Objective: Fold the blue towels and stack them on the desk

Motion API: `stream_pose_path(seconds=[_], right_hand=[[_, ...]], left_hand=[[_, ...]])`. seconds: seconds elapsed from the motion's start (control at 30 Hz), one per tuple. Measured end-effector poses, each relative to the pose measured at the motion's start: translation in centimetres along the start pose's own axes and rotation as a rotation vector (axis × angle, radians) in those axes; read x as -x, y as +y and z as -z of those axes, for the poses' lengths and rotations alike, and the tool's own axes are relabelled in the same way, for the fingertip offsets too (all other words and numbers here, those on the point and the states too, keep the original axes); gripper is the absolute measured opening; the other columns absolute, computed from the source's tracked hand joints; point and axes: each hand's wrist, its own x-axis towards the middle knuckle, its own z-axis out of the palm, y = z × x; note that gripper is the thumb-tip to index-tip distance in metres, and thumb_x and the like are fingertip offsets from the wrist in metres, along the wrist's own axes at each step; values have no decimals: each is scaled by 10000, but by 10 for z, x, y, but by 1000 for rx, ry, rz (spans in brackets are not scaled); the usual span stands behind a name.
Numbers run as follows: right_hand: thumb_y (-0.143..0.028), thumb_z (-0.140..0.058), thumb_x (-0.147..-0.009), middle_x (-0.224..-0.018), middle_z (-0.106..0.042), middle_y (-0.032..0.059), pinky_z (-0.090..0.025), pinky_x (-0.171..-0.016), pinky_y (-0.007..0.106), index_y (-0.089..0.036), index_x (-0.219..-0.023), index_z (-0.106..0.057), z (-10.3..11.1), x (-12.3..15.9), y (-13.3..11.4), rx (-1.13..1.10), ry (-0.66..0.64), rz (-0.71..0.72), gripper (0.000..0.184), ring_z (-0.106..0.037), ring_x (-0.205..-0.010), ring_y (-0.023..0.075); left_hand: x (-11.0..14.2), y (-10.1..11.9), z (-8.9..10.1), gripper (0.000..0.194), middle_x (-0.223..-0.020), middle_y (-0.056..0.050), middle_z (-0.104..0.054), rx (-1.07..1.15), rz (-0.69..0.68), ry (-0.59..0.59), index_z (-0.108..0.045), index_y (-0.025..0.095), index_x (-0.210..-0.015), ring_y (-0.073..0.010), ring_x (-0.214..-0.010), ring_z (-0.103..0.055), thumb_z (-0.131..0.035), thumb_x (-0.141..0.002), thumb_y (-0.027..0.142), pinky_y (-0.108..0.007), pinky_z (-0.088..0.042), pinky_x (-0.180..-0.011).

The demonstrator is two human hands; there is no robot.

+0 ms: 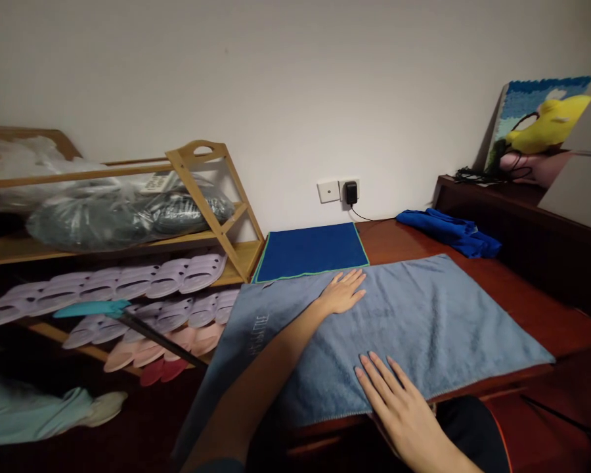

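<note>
A grey-blue towel [404,309] lies spread over the reddish-brown wooden table [512,289], with light lettering near its left end and a few creases on the right. My left hand [343,291] rests flat on the towel's far part, fingers spread. At the near edge, my right hand [396,401] lies palm down with its fingers stretched out on the cloth. Behind the towel is a flat dark-blue cloth [310,251] with green edging; the towel meets its near side. Neither hand grips anything.
A crumpled blue cloth [448,231] lies at the back right. A black plug [351,192] sits in the wall socket. On the left stands a wooden rack [217,217] with slippers and plastic-wrapped bundles. A person's leg [34,410] shows at lower left.
</note>
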Motion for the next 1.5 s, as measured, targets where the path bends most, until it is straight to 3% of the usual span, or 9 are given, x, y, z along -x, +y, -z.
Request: stream_pose_path(seconds=[0.1, 0.2, 0.3, 0.4, 0.47, 0.63, 0.97, 1.23, 1.5], right_hand=[[-158, -500, -833, -1371, -471, 114, -433, -990, 387, -136, -1372, -422, 8, 8, -4, -77, 105, 35, 545, -437, -1264, 263], [-210, -552, -839, -951, -710, 82, -522, -790, 318, -185, -1000, -675, 0, 25, -20, -408, 366, -93, 204, -658, -910, 215], [-330, -504, -883, -509, -614, 36, -460, -493, 232, -175, -583, -615, -21, 37, -43, -963, 380, -614, 356, -598, -486, 144], [-591, -446, -853, -471, -606, 48, -313, -338, 194, -142, -674, -640, -38, 33, -59, -1482, 146, -1100, 521, -504, -322, 116], [-698, -462, -779, -505, -633, 72, -262, -316, 183, -122, -738, -657, -41, 23, -62, -1648, 130, -1244, 609, -504, -306, 118], [-681, -541, -738, -398, -571, 66, -334, -383, 188, -132, -471, -605, -30, 3, -61, -1581, 301, -1331, 613, -494, -315, 100], [-576, -621, -730, -389, -571, 40, -436, -502, 232, -175, -450, -581, -20, -1, -68, -1470, 549, -1346, 491, -534, -383, 135], [-510, -704, -664, -456, -575, 10, -419, -489, 218, -164, -525, -630, -2, 8, -66, -1227, 800, -1390, 380, -512, -438, 121], [-381, -796, -581, -536, -604, 6, -475, -499, 210, -144, -677, -662, 29, 26, -41, -1114, 983, -1448, 290, -563, -482, 129]], left_hand=[[-1, 1, 8, 530, -1515, -56, -257, -5, 4, 22, -317, 219, -1417, -192, -1387, -212, -210, -965, 473, -414, -172, -1104], [-7, -1, 17, 395, -1383, -85, -463, -68, 87, 151, -485, 199, -1284, -207, -1277, -385, -327, -961, 363, -363, -276, -1030], [-18, -8, 24, 301, -1187, -118, -576, -105, 185, 219, -550, 158, -1173, -243, -1133, -482, -396, -939, 268, -381, -326, -943], [-30, -16, 26, 249, -1105, -126, -590, -103, 230, 221, -576, 145, -1097, -262, -1078, -492, -444, -925, 268, -388, -336, -893], [-37, -19, 25, 212, -1066, -114, -596, -91, 241, 212, -589, 154, -1041, -254, -1043, -502, -475, -915, 282, -375, -340, -869], [-43, -24, 22, 166, -1000, -98, -601, -38, 233, 193, -581, 162, -976, -253, -1007, -506, -527, -890, 293, -373, -329, -859], [-56, -35, 24, 48, -874, -56, -593, 306, 287, 211, -578, 172, -758, -223, -932, -529, -613, -789, 185, -331, -365, -824], [-63, -41, 49, 256, -649, 0, -610, 890, 315, 183, -588, 164, -729, -145, -617, -555, -689, -667, 391, -251, -403, -603], [-68, -23, 87, 281, -685, 0, -621, 1204, 259, 166, -657, 175, -844, -111, -607, -541, -728, -590, 273, -221, -349, -556]])
